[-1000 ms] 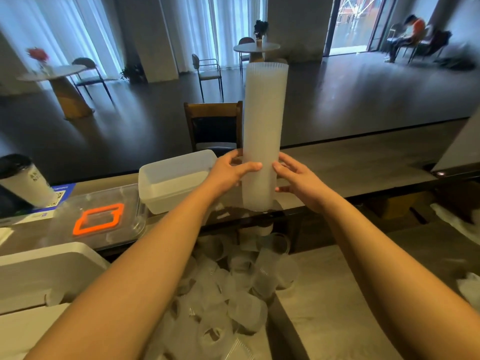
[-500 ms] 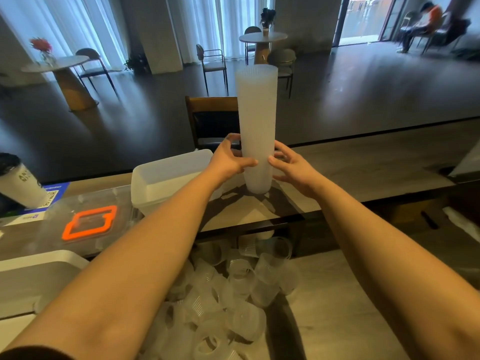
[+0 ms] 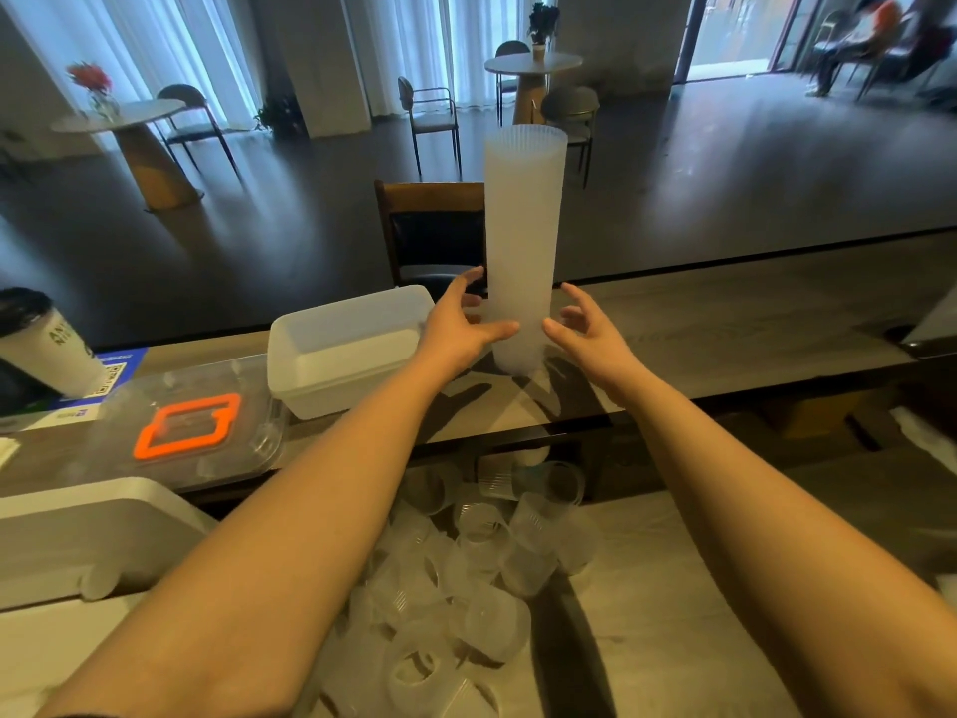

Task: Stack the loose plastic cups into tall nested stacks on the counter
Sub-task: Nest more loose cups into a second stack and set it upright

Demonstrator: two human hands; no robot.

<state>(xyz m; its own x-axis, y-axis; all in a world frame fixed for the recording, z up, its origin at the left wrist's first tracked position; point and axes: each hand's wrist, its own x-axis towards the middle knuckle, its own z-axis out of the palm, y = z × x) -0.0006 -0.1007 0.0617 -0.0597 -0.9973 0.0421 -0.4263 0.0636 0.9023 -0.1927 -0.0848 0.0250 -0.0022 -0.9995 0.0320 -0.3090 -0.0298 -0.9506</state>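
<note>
Head view: left hand point(image 3: 458, 323) grip half open, thumb laid against lower part of tall cup stack point(image 3: 523, 241), fingers spread behind it; firm hold cannot be told. Right hand point(image 3: 590, 336) grip open, fingers spread and relaxed, just beside stack, apart from it. Stack stood upright on surface point(image 3: 725, 323), beside white tub point(image 3: 347, 349). Loose cups point(image 3: 481, 562) piled on lower ledge. Lettering on drink cup point(image 3: 46, 349) too blurred to be read.
</note>
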